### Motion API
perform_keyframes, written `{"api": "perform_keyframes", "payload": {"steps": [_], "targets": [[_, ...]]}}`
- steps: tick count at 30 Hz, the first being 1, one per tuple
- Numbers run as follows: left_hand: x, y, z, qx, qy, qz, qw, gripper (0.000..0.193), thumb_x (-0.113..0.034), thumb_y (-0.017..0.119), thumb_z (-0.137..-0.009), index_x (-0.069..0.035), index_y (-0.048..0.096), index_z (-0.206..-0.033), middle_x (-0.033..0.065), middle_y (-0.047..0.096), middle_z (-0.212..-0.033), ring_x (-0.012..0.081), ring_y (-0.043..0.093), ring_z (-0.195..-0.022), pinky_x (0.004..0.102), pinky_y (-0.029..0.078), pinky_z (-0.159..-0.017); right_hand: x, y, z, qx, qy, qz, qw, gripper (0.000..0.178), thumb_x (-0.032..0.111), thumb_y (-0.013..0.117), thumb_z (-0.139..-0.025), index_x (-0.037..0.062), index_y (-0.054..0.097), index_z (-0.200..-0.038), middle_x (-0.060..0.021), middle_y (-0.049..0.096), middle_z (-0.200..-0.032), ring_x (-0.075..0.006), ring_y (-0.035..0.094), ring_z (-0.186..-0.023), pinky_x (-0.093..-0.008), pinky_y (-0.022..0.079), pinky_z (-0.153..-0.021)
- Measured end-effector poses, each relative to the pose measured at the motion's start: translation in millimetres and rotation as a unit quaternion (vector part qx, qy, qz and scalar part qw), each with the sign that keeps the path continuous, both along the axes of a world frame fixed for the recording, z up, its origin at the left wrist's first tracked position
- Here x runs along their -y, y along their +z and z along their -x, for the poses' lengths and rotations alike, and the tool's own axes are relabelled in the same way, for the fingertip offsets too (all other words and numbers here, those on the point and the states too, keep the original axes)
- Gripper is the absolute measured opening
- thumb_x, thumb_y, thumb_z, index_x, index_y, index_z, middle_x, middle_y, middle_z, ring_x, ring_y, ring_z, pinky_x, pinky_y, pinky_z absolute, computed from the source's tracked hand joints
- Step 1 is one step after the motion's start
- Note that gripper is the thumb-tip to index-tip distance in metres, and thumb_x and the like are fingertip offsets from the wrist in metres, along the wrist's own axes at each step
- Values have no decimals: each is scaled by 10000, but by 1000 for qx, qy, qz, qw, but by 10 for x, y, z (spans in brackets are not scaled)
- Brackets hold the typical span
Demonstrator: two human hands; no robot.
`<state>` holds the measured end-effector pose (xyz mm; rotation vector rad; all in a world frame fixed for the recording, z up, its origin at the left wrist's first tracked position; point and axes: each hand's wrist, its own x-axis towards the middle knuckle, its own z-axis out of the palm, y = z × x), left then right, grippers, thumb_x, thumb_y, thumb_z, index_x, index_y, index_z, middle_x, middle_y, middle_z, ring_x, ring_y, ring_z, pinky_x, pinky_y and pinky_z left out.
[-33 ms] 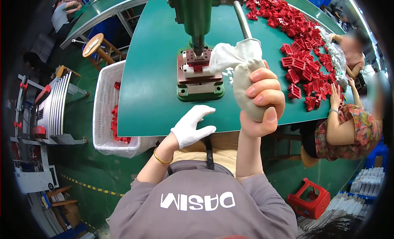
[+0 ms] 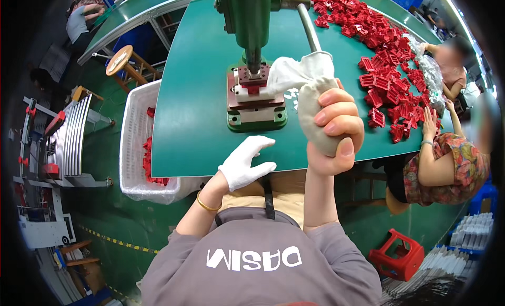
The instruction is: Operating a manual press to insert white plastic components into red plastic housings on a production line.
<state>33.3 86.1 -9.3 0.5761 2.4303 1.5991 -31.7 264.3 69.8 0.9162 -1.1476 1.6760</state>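
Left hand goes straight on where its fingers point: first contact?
Probably the cloth-wrapped lever handle gripped by the right hand; depth is unclear, so the left hand might pass beneath it.

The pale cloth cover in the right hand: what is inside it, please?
A metal rod runs into the top of the pale cloth cover. How it continues inside cannot be seen: the cloth, partly wrapped by the right hand, hides it.
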Motion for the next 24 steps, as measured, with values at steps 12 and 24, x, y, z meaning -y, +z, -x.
{"api": "perform_keyframes", "payload": {"steps": [12,24], "targets": [[295,87,527,-152,218,10,964,503,-227,748,-804,-33,580,-1236,149,546,-1249,266,587,-1075,358,508,-906,-125,410,-30,10,8,-72,997,381,390,362,-917,56,543,-887,-126,599,-841,-318,544,-950,-499,382,-945],[326,150,1663,-29,176,36,983,626,-190,864,-651,5,606,-1188,137,612,-1187,224,635,-1039,338,518,-933,-144,397,-10,6,23,-70,997,388,391,351,-916,66,563,-906,-124,606,-848,-337,539,-979,-505,386,-938]]}}
